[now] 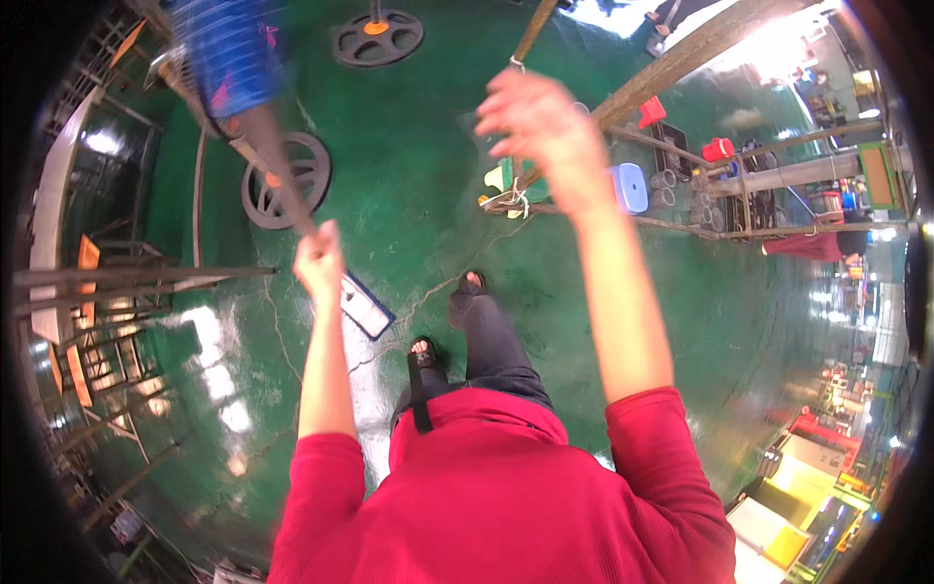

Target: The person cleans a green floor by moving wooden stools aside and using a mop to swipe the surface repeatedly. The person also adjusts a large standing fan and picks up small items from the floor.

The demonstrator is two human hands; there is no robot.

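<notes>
My left hand is closed around a dark pole, blurred by motion, which slants up and to the left. At its upper end is a blue, ribbed-looking object; blur hides whether the two are joined. Just right of my left wrist, a flat white mop head with a blue edge lies on the green floor, and I cannot tell if it belongs to the pole. My right hand is raised, empty, its blurred fingers apart, in front of a frame of wooden poles.
Two black spoked round bases with orange centres stand on the floor ahead and to the left. A blue stool and red containers are by the pole frame. Tables and wooden stools line the left; machinery stands at lower right.
</notes>
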